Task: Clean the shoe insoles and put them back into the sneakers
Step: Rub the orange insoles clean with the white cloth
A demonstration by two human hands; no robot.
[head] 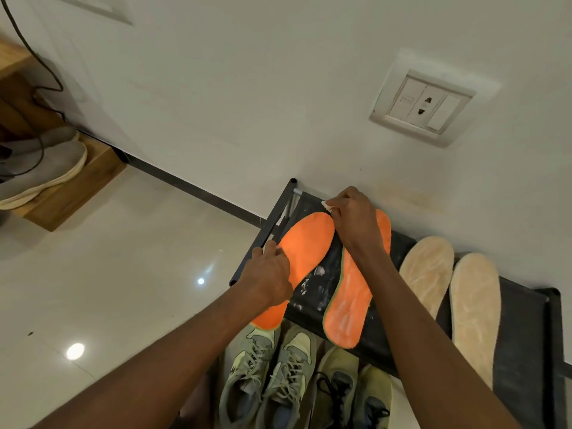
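Green sneakers (266, 376) sitting on lower level, under rack edge. Left hand (268, 274) pressing down left orange insole (297, 255) on black rack shelf (513, 329), fingers curled at its edge. Right orange insole (349, 308) lying alongside. Right hand (353, 218) pinching small white wipe (326, 205) near toe ends. Beige insoles (473, 308) lying further right.

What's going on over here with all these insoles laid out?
A person is cleaning insoles on top of a black shoe rack. The left hand holds down the left orange insole, while the right hand pinches a small white wad near its toe end. A second orange insole and two beige insoles lie alongside. White specks dot the rack between the orange ones. The sneakers sit below, with no insole put back yet.
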